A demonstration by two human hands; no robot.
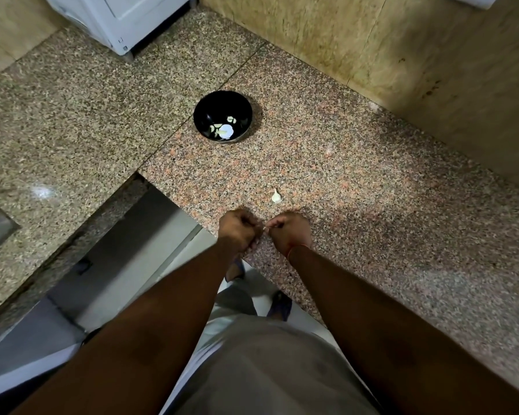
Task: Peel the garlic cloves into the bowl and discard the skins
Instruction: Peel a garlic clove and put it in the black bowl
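You're standing at a speckled granite counter (357, 181) that is wrapping round a corner, with a tan stone wall (417, 55) running behind it on the right. A white appliance (123, 19) is sitting at the far left end. A black bowl (223, 116) is sitting on the counter well ahead of your hands, holding a few pale peeled cloves (226, 130) at its near side. Your left hand (238, 233) and right hand (289, 232) are hovering close together over the near counter edge, both with fingers curled, pinching a small pale bit (265, 227) between them; it's too small and hidden to say whether that's a clove or skin. A thin red thread (295, 248) is circling your right wrist. One unpeeled garlic clove (276, 196) is lying on the counter just beyond your hands, apart from them, pointed tip facing away.
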